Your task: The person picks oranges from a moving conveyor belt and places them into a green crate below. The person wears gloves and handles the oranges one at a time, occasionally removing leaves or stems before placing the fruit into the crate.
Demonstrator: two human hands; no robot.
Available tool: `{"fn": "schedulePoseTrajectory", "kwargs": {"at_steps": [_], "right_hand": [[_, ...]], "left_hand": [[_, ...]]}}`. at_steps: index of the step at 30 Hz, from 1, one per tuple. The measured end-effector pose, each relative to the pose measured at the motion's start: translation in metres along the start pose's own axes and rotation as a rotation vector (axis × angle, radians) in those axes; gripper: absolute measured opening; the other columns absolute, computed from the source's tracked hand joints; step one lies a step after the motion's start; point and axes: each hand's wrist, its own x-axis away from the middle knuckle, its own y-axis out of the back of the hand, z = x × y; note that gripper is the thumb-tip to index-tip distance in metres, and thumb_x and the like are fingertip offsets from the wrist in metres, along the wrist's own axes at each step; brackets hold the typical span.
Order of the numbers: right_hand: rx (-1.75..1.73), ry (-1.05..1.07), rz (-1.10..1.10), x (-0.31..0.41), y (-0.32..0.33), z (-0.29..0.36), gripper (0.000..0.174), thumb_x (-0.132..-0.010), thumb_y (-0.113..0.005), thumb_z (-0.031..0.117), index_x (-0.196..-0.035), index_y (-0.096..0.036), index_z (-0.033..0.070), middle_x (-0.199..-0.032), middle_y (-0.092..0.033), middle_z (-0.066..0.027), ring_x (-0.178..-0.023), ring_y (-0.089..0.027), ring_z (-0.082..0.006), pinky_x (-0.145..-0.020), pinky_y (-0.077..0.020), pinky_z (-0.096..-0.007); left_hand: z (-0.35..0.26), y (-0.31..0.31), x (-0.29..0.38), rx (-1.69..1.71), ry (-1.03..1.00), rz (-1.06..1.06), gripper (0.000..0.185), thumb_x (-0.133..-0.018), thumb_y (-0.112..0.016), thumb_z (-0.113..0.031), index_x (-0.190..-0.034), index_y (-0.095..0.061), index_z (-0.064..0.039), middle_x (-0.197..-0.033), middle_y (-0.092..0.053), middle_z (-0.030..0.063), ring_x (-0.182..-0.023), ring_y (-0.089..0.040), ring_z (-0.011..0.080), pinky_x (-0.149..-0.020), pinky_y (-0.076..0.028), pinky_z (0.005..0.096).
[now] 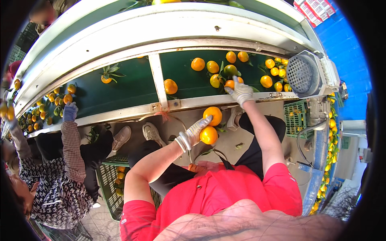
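My left hand [194, 132], in a striped work glove, holds two orange citrus fruits [213, 116] with leaves in front of the conveyor, below its near rail. Over the green conveyor belt [184, 63], my right hand [241, 92], gloved alike, has its fingers on an orange citrus fruit [229, 84]; whether it grips the fruit is hard to tell. Just beyond those fingers lie a greenish citrus fruit [230, 70] and a yellow-green one [215, 81] with leaves. A single orange fruit [171, 86] rests beside the white crossbar [158, 78].
At left a co-worker's gloved hand [70, 111] reaches into many fruits on the belt. A motor with a grille [303, 74] stands at the belt's right end. Green crates [105, 186] sit on the floor. Beyond the blue frame [319, 144] runs a line of small fruits [331, 132].
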Motion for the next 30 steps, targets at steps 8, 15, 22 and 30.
{"fn": "schedulePoseTrajectory", "kwargs": {"at_steps": [8,15,22,30], "right_hand": [[-0.733,0.464,-0.268,0.019,-0.014,0.006,0.071,-0.084,-0.077,0.035,-0.143,-0.047,0.012,-0.133,-0.06,-0.0132,-0.112,-0.064,-0.0283,-0.097,-0.0507,-0.0387],[-1.1,0.681,-0.376,0.075,-0.003,0.027,0.095,-0.075,-0.08,0.002,-0.154,-0.028,0.009,-0.139,-0.055,-0.0119,-0.124,-0.057,-0.0262,-0.108,-0.0443,-0.0374],[-0.974,0.754,-0.425,0.095,0.003,0.053,0.08,-0.072,-0.07,-0.009,-0.144,-0.041,0.007,-0.142,-0.049,-0.0172,-0.132,-0.048,-0.037,-0.112,-0.0399,-0.0416],[-1.153,0.648,-0.205,0.104,0.014,0.05,0.058,-0.082,-0.06,-0.004,-0.138,-0.05,0.006,-0.139,-0.051,-0.0124,-0.133,-0.049,-0.0286,-0.112,-0.0386,-0.0368]], "left_hand": [[-0.042,0.009,-0.005,0.264,-0.246,-0.202,0.069,-0.078,-0.079,-0.056,-0.129,-0.056,-0.016,-0.111,-0.066,0.0095,-0.091,-0.068,0.0337,-0.08,-0.057,0.0569],[-0.065,-0.003,0.014,0.237,-0.285,-0.026,0.072,-0.082,-0.071,-0.063,-0.134,-0.053,-0.015,-0.118,-0.065,0.0102,-0.1,-0.068,0.0311,-0.08,-0.057,0.0554],[-0.064,-0.007,0.02,0.181,-0.251,0.185,0.081,-0.085,-0.066,-0.063,-0.145,-0.041,-0.014,-0.135,-0.057,0.0154,-0.119,-0.061,0.0387,-0.084,-0.057,0.0523],[-0.069,-0.005,0.008,0.148,-0.361,0.063,0.072,-0.085,-0.073,-0.052,-0.141,-0.046,-0.016,-0.13,-0.059,0.0105,-0.111,-0.065,0.0302,-0.085,-0.059,0.0525]]}}
